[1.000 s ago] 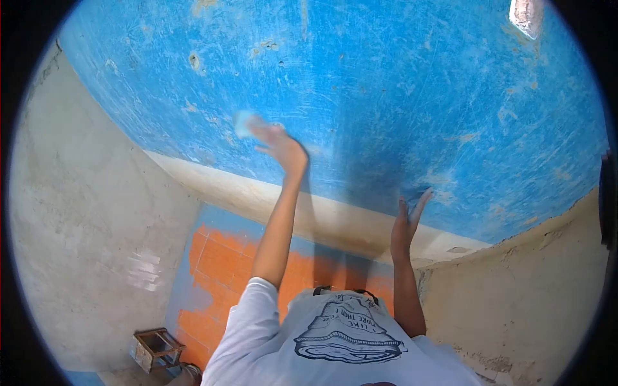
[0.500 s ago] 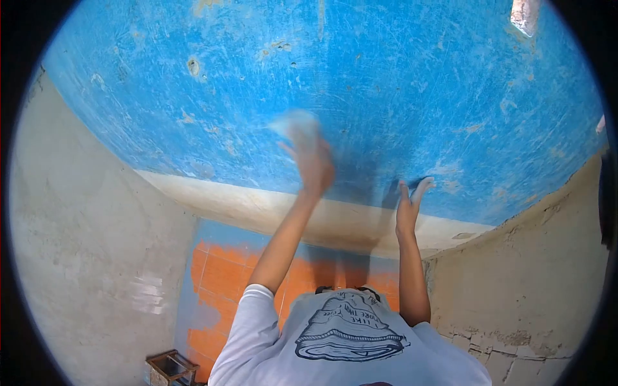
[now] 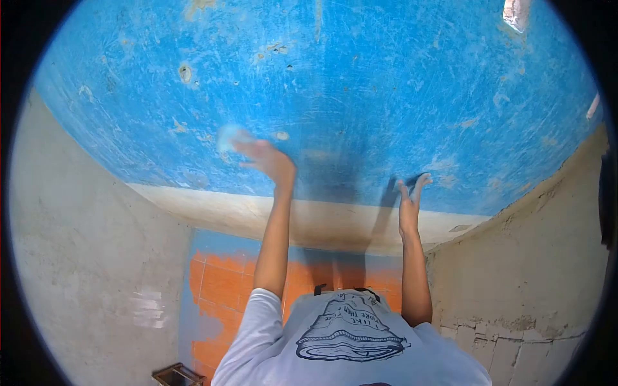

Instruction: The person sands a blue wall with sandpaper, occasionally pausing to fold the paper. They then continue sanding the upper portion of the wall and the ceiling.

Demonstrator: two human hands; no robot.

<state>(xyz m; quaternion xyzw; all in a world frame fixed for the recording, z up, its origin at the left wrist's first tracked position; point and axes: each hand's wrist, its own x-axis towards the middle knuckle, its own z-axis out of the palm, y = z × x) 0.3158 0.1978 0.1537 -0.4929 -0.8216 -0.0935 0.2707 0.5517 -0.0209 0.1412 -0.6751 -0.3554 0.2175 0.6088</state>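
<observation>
A scuffed blue wall [image 3: 360, 83] fills the view in front of me. My left hand [image 3: 269, 161] is up against it, left of the middle, holding a pale flat piece [image 3: 230, 137] at the fingertips. Motion smears the fingers and that piece, so its material cannot be made out. Lower on the right, my right hand [image 3: 409, 204] rests at the blue wall with thumb and fingers spread, holding nothing.
A cream band [image 3: 309, 219] runs below the blue paint. Orange tiles [image 3: 222, 283] with grey-blue patches lie underneath. Bare grey walls flank both sides. A small wooden-framed stand [image 3: 177, 374] is at lower left. A light opening [image 3: 517, 14] shows at upper right.
My left hand has swept left and slightly down across the wall with the pale piece. My right hand has stayed almost in place.
</observation>
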